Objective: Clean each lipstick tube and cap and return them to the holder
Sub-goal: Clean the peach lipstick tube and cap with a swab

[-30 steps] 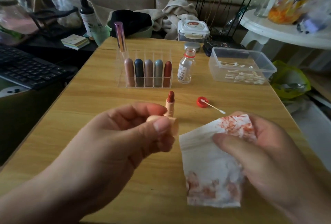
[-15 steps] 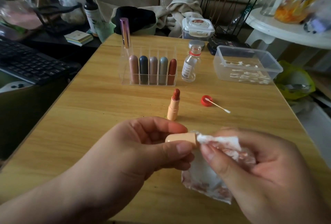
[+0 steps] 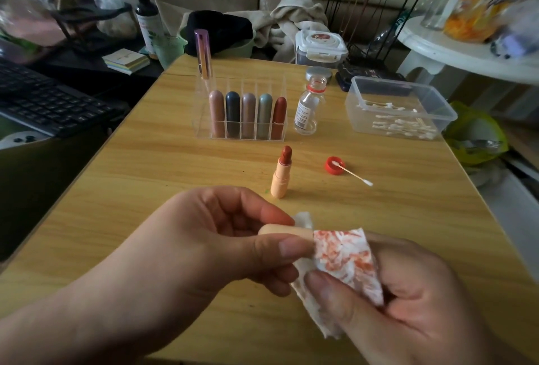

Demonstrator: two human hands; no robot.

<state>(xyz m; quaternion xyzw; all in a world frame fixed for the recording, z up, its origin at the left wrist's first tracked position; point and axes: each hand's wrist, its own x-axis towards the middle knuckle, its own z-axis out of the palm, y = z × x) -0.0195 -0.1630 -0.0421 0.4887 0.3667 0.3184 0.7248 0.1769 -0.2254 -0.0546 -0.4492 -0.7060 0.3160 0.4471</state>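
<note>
My left hand (image 3: 210,245) pinches a peach lipstick cap (image 3: 284,232) lying sideways, its open end pointing right. My right hand (image 3: 408,300) grips a white tissue (image 3: 344,259) stained red, pressed against the cap's open end. An uncapped peach lipstick tube (image 3: 281,173) with a red-brown bullet stands upright on the table beyond my hands. Behind it a clear acrylic holder (image 3: 204,128) carries several capped lipsticks in its front row and a tall pink-purple tube (image 3: 203,54) at its back left.
A small clear bottle (image 3: 307,108) stands right of the holder. Its red cap (image 3: 334,166) lies on the table with a cotton swab (image 3: 354,175) resting on it. A clear box of swabs (image 3: 399,108) sits at the right. A keyboard (image 3: 43,102) lies off the left table edge.
My left hand turned the cap sideways and lowered it. My right hand brought the stained tissue up from the table and pressed it onto the cap's open end.
</note>
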